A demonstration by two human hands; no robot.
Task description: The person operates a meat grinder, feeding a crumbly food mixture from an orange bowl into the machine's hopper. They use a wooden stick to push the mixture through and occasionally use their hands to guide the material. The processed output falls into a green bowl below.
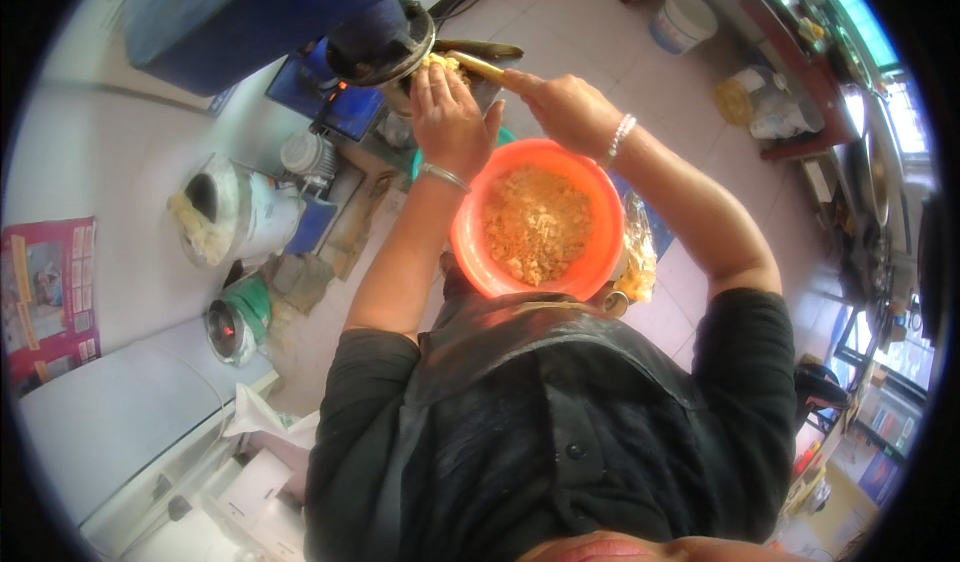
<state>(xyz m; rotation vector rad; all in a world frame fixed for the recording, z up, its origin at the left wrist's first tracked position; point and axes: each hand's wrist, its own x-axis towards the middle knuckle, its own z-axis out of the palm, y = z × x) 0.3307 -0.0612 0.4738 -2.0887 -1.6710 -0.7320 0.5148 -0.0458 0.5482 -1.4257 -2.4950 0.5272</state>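
Yellow dough point(440, 63) is seen at the round mouth of a dark machine point(378, 47), partly covered by the left hand point(450, 127). The left fingers are stretched out and laid nearly together against it, with the thumb held apart; whether anything is pinched beneath them cannot be told. A pale stick point(478, 67) is held in the right hand, point(570, 110) its fingers closed around the near end while the far end is brought up beside the dough. An orange basin point(612, 224) is set close to the apron point(545, 334), below the forearms, and loose crumbs point(535, 227) are contained in it; what it is supported by is hidden.

The dough is judged to be soft, light and easily broken, so it is best pressed with flat fingers rather than pinched hard. The crumbs would likely fall apart if lifted loosely, and are better scooped in a cupped palm. The stick looks stiff and light, and is well gripped at the end away from the machine. The basin seems smooth and slightly flexible; if moved, it is best taken by opposite sides of its rim.
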